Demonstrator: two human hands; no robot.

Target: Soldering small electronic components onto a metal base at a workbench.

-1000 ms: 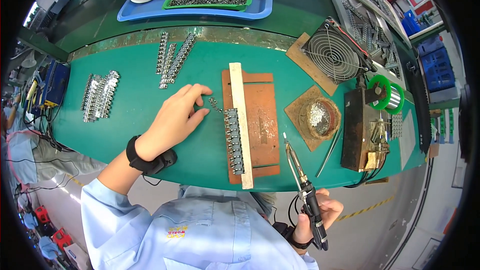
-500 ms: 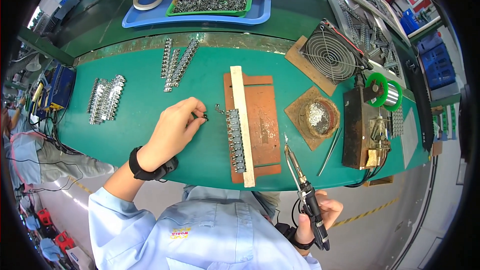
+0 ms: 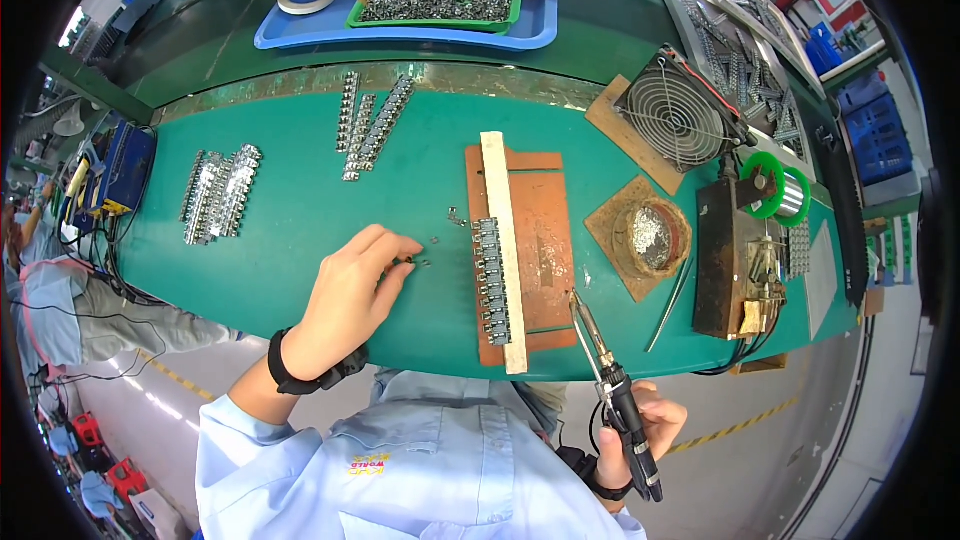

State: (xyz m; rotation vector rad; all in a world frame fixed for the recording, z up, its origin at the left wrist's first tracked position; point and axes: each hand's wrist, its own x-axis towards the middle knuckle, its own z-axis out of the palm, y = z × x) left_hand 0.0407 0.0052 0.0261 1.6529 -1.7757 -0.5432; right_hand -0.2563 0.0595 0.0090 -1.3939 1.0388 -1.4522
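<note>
My left hand [image 3: 358,285] is closed in a pinch low over the green mat, with a tiny dark electronic part [image 3: 405,260] at its thumb and fingertips. Small loose parts [image 3: 457,217] lie just beyond those fingers. To their right, a row of dark components [image 3: 492,282] stands along a pale strip [image 3: 505,258] on a reddish-brown board [image 3: 545,240]. My right hand [image 3: 650,422] grips a soldering iron [image 3: 625,410] with a thin feed tube alongside. The iron's tip points up at the board's lower right edge, and I cannot tell whether it touches.
At the back is a blue tray [image 3: 300,33] with a green tray of small parts. Finished-looking strips [image 3: 222,195] lie left. On the right stand a fan [image 3: 675,115], a round pot [image 3: 655,238], a metal rod [image 3: 668,305] and a solder spool [image 3: 765,187].
The view has shifted, so the bench things sit further right. My left hand stays pinched near the mat, with loose bits now visible beside its fingertips. The iron's tip appears closer to the board.
</note>
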